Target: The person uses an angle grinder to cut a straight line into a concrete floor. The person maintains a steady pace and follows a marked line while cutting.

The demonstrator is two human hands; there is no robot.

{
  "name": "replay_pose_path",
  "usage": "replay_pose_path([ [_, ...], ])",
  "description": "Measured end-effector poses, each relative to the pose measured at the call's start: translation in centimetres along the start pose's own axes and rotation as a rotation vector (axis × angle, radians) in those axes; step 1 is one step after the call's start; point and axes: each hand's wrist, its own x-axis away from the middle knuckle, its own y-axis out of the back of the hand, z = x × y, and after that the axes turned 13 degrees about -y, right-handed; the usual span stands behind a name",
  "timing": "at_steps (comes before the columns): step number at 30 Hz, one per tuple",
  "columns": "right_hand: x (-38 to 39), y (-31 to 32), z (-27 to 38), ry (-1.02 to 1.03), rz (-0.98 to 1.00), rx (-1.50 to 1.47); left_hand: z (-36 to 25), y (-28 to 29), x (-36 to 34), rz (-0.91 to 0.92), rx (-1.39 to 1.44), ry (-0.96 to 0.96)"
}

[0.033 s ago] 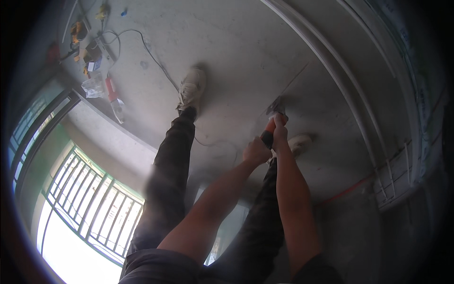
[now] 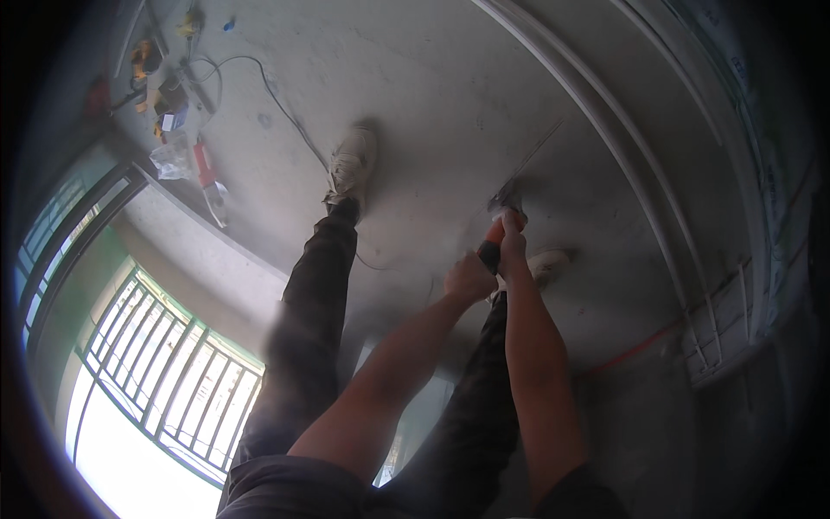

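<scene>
My left hand [image 2: 469, 278] is wrapped round the black rear of a red-and-black angle grinder [image 2: 494, 232]. Farther forward, my right hand [image 2: 513, 240] grips it near the metal head. The grinder's head is down at the concrete floor [image 2: 432, 95], between my two shoes and ahead of the right one. Haze blurs the disc, so its edge is hard to make out. From the head, a thin straight line [image 2: 541, 147] runs away across the floor to the far right. Both forearms reach down over my legs.
Long pale pipes [image 2: 605, 99] curve along the right. A dark cable [image 2: 281, 105] trails near my left shoe [image 2: 352, 164]. At the far left lie tools, a clear plastic bag [image 2: 171, 161] and a red-handled tool [image 2: 204, 164]. A barred railing [image 2: 173, 363] stands at lower left.
Dusty haze round the grinder is thicker, and the cable loop on the floor left of it shows less. Beyond the head, the line looks doubled. My hands have barely moved.
</scene>
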Motion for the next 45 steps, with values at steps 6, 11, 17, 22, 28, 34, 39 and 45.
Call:
replay_pose_path([
  [6, -1.3, 0.9, 0.7, -0.061, 0.021, -0.037, -0.8, -0.2, -0.6, 0.077, 0.047, 0.000],
  [11, -1.1, 0.7, 0.9, -0.062, 0.006, -0.003, -1.1, 0.3, -0.6, 0.071, 0.059, 0.023],
  [17, -0.5, 0.1, 1.3, -0.082, -0.016, 0.017, -1.0, 0.7, -0.6, 0.090, 0.058, 0.040],
  [22, -1.3, 0.3, 0.9, -0.062, 0.018, -0.008, -1.0, 0.7, -0.8, 0.102, 0.045, 0.056],
  [28, -1.7, 0.4, 0.5, -0.038, 0.050, 0.007, -0.5, 0.5, -1.1, 0.112, 0.065, 0.067],
  [34, -1.2, 0.1, 0.7, -0.068, 0.010, -0.035, -0.4, 0.5, -1.6, 0.144, 0.059, 0.069],
  [39, -1.5, 0.2, 0.1, -0.065, 0.077, -0.038, 0.0, 0.4, -1.6, 0.142, 0.030, 0.043],
  [45, -2.2, 0.3, -4.2, -0.070, 0.094, -0.087, 2.4, 0.0, -0.1, 0.129, -0.009, 0.114],
])
